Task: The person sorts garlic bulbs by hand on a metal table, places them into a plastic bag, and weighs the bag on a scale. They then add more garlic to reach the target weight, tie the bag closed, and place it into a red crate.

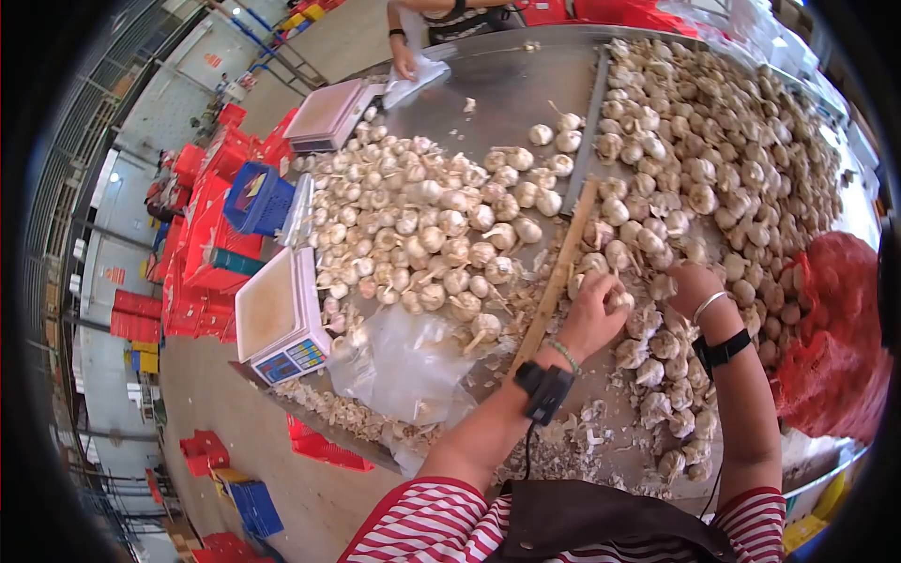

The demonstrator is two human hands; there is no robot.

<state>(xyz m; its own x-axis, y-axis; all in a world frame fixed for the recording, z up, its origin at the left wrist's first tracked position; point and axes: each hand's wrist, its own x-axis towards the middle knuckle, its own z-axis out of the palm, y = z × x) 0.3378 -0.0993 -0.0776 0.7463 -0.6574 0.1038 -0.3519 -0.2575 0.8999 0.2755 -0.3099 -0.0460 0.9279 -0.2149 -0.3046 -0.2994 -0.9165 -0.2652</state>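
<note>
My left hand [597,314], with a beaded bracelet and a black wrist device, is closed on a garlic bulb [619,300] just right of the wooden strip [560,272]. Close by on the right, my right hand [693,286], wearing a silver bangle and a black band, has its fingers curled down at the edge of the garlic pile [751,178]; a bulb shows at its fingertips. Several bulbs [668,375] lie below and between my forearms. Left of the strip spreads another heap of garlic [413,216].
Two scales [282,305] [324,114] stand along the left table edge, with a clear plastic bag [399,361] near the closer one. A red mesh sack [835,338] is at the right. Across the table is another person's hand [404,61] at a plastic bag.
</note>
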